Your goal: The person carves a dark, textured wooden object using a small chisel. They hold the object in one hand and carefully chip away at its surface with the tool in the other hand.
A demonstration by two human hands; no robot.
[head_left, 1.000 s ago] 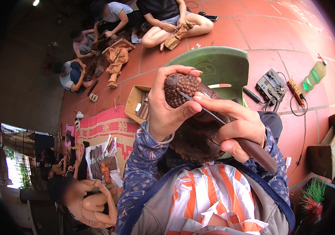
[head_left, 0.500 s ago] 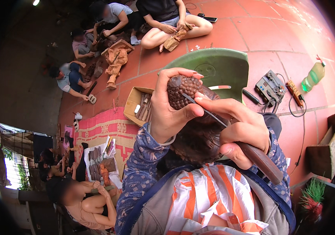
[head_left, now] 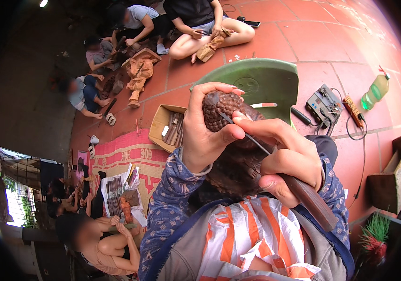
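Observation:
A dark brown wood carving [head_left: 219,105], its rounded top covered in small knobs, is propped in front of my body. My left hand [head_left: 202,140] wraps around its upper left side, fingers over the far edge and thumb toward the near side. In my right hand [head_left: 289,150] is a carving chisel [head_left: 309,201] with a thick dark wooden handle and a narrow metal blade. The blade tip touches the knobbed surface, close to my left thumb, while my right fingertips rest on the carving beside it. Much of the carving's lower part lies in shadow behind my hands.
Beyond the carving stands a green plastic chair [head_left: 228,75]. A cardboard box [head_left: 156,131] of tools sits left of it. To the right are a control box [head_left: 324,105], a power strip [head_left: 350,107] with cables, and a bottle [head_left: 374,93]. Several people work around the floor.
The chisel's handle end has dipped slightly toward me, and my right hand has shifted a little with it. At the far left, a co-worker's hand has drawn back from a sandal.

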